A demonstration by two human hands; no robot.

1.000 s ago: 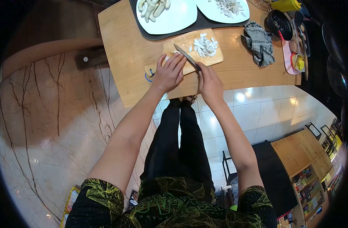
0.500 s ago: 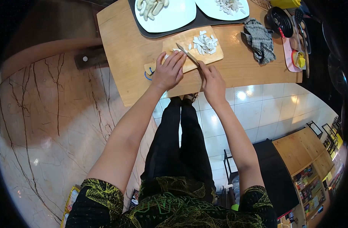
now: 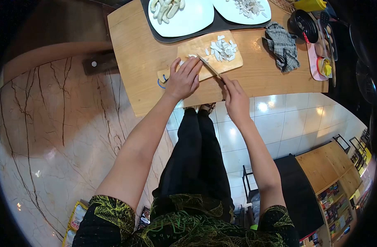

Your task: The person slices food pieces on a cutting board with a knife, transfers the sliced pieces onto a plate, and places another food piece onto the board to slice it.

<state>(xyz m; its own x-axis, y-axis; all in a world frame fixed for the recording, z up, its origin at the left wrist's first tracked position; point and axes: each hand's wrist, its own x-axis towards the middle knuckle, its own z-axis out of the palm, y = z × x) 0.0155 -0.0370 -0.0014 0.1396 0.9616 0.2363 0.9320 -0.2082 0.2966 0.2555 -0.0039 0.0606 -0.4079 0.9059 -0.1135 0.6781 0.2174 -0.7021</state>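
Observation:
My right hand point(image 3: 237, 99) is closed round the handle of a knife point(image 3: 210, 68), its blade slanting up and left over the wooden cutting board point(image 3: 234, 65). My left hand point(image 3: 182, 81) presses a pale piece of food point(image 3: 192, 56) on the board, its fingertips beside the blade's tip. The fingers hide most of that piece. White slices point(image 3: 223, 50) lie in a loose pile on the board's right part. A blue cord point(image 3: 161, 84) hangs at the board's left end.
Behind the board, a dark tray point(image 3: 221, 27) bears a white plate point(image 3: 188, 25) of whole pale pieces and another plate point(image 3: 234, 17) of slices. To the right are a checked cloth point(image 3: 281, 47), a black bowl point(image 3: 302, 25) and a pink board point(image 3: 313, 70).
My right hand has moved right and toward me, drawing the knife back so its tip is near my left fingertips. My left hand has stayed almost in place.

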